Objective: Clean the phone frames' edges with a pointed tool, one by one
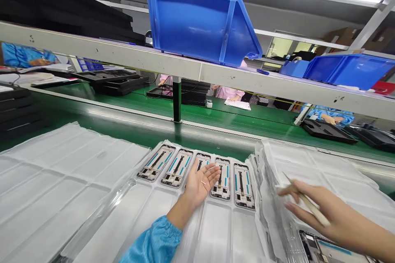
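My left hand (200, 183) is open, palm up, with a blue sleeve (152, 242) at the wrist. It lies over a row of phone mid-frames (177, 168) in a clear plastic tray (212, 230), partly hiding one frame. Each frame has a metal back with blue strips and a dark central slot. My right hand (335, 213) grips a pale slim stick (308, 201) and sits above a stack of film-lined trays (314, 164). Below that hand, another phone frame (327, 248) lies partly hidden.
A white-lined tray stack (68, 168) fills the left foreground. Beyond it run a green conveyor belt (234, 125) and a grey rail (197, 70) carrying blue plastic bins (200, 22). Black trays and co-workers' hands (331, 119) lie across the belt.
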The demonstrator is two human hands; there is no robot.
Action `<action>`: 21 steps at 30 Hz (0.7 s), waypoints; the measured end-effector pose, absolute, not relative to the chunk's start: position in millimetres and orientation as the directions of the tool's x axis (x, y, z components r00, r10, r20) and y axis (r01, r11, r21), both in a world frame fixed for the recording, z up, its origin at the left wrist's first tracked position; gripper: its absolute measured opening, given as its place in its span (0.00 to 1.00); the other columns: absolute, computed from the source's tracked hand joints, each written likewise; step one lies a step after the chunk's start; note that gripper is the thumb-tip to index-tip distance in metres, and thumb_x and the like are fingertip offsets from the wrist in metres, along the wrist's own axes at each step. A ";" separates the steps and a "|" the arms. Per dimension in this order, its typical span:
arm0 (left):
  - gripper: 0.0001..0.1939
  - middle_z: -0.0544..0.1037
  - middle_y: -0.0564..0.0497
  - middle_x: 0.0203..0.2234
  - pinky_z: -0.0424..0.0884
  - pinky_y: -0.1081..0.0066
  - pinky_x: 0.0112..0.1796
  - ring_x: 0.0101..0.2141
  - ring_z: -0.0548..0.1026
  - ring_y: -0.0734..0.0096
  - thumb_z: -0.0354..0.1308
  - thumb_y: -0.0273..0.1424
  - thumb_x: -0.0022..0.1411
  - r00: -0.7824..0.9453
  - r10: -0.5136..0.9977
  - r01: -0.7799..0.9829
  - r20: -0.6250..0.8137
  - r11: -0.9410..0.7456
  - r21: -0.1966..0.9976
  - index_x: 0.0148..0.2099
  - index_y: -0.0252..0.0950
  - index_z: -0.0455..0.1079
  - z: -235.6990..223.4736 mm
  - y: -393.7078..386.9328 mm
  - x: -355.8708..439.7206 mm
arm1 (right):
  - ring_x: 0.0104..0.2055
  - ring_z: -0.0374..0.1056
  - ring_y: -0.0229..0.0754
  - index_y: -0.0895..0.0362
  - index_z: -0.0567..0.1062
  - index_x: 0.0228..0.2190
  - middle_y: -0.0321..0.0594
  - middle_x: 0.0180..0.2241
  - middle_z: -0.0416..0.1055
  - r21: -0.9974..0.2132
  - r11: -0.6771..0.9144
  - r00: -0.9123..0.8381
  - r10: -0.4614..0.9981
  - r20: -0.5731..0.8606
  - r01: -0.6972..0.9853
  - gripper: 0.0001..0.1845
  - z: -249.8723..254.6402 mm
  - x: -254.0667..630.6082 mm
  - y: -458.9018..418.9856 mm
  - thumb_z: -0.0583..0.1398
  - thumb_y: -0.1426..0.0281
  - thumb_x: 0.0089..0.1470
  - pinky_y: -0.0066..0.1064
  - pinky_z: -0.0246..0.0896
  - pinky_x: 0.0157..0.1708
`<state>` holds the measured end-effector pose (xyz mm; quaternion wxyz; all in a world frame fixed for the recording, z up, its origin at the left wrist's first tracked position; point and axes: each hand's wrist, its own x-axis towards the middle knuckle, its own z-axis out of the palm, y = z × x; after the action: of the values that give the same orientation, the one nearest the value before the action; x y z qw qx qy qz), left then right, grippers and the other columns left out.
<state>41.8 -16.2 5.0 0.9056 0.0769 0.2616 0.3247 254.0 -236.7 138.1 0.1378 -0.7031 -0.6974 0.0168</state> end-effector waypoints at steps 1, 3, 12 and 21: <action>0.25 0.79 0.33 0.32 0.78 0.67 0.33 0.31 0.80 0.60 0.46 0.43 0.70 0.651 0.630 -0.547 -0.423 0.776 0.314 0.46 0.23 0.69 4.7 -16.0 42.0 | 0.37 0.75 0.43 0.50 0.68 0.34 0.37 0.37 0.77 -0.264 0.024 -0.012 0.999 0.047 0.964 0.06 138.7 247.7 -214.1 0.55 0.62 0.62 0.31 0.70 0.37; 0.24 0.79 0.33 0.32 0.77 0.67 0.33 0.30 0.79 0.60 0.47 0.43 0.69 0.650 0.632 -0.544 -0.421 0.775 0.323 0.45 0.23 0.69 4.4 -15.8 42.5 | 0.35 0.72 0.43 0.52 0.66 0.32 0.38 0.34 0.75 -0.254 -0.003 -0.024 0.994 -0.104 0.967 0.03 132.3 240.0 -168.4 0.55 0.72 0.58 0.31 0.66 0.35; 0.26 0.79 0.33 0.32 0.76 0.67 0.34 0.30 0.79 0.61 0.48 0.46 0.69 0.664 0.627 -0.546 -0.408 0.779 0.308 0.44 0.23 0.70 1.3 -17.5 42.2 | 0.31 0.67 0.45 0.55 0.64 0.31 0.40 0.28 0.70 -0.134 -0.081 0.047 0.969 -0.242 0.988 0.14 68.9 246.1 -59.1 0.56 0.85 0.46 0.30 0.49 0.28; 0.30 0.79 0.33 0.31 0.74 0.67 0.34 0.29 0.78 0.62 0.46 0.49 0.69 0.673 0.619 -0.536 -0.406 0.786 0.309 0.42 0.23 0.71 0.0 -16.5 43.0 | 0.33 0.67 0.45 0.54 0.61 0.34 0.39 0.29 0.69 -0.173 -0.097 0.052 0.968 -0.246 0.980 0.13 48.6 256.5 -52.6 0.52 0.84 0.51 0.30 0.53 0.32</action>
<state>43.0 -16.5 0.0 0.9108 0.0821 0.2513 0.3170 256.5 -52.6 48.6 -0.0206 -0.7250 -0.6717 0.1508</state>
